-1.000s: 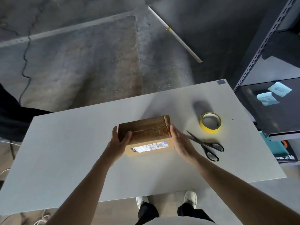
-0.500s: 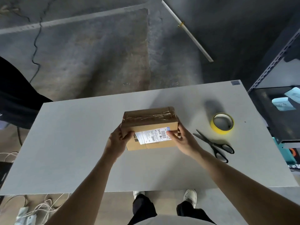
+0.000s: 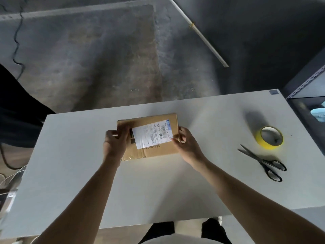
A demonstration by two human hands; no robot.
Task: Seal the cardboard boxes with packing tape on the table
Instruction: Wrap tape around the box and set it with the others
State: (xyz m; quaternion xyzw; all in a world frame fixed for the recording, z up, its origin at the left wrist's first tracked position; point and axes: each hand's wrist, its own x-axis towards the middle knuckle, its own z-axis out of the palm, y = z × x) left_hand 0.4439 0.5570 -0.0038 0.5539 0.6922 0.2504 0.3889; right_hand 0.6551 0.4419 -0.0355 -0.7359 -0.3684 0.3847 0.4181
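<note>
At the far left edge a dark shape (image 3: 17, 111) and some loose cables (image 3: 10, 175) lie beyond the white counter (image 3: 70, 164). Further right, near the middle of the counter, the left hand (image 3: 115, 143) holds the left end of the cardboard box (image 3: 158, 150), its fingers (image 3: 123, 136) curled over onto the top face. The box shows its broad face to the camera, with a white shipping label (image 3: 152, 133) and a printed number below it; whether its underside sits flat on the counter cannot be told. The right hand (image 3: 186, 147) grips the box's right end, fingers bent round the edge and the thumb tip touching the label's near right corner. Well apart to the right, a yellow roll of packing tape (image 3: 265, 144) lies flat, and black-handled scissors (image 3: 262, 162) lie just beside it on the near side, blades closed. A dark metal shelf (image 3: 306, 81) stands past the counter's right edge.
</note>
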